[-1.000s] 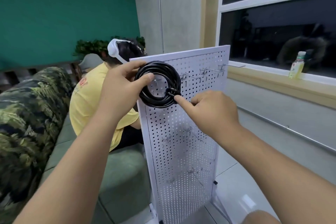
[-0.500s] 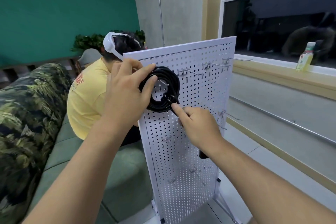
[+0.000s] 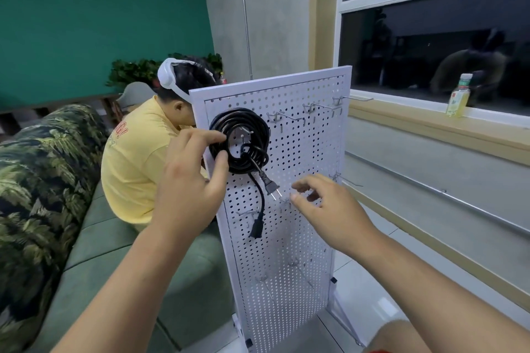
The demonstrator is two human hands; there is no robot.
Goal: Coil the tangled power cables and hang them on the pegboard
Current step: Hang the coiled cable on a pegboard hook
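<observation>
Right hand (image 3: 329, 209) let go, fingers (image 3: 301, 187) spread; left hand (image 3: 189, 189) pinches black coil (image 3: 242, 115), plugs (image 3: 271, 188) dangling

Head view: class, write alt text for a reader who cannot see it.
A coiled black cable is looped over a hook near the top left of a white pegboard, its two plug ends dangling. The left hand pinches the coil's left edge; the right hand hovers open nearby.

— What does the white pegboard (image 3: 311, 157) carry?
— A black cable coil (image 3: 259, 135), hung on a hook (image 3: 247, 131). Its plug (image 3: 271, 188) and connector (image 3: 256, 229) dangle just below the coil.
— Anything more?
— Bare metal hooks (image 3: 291, 117) beside and below the coil.
</observation>
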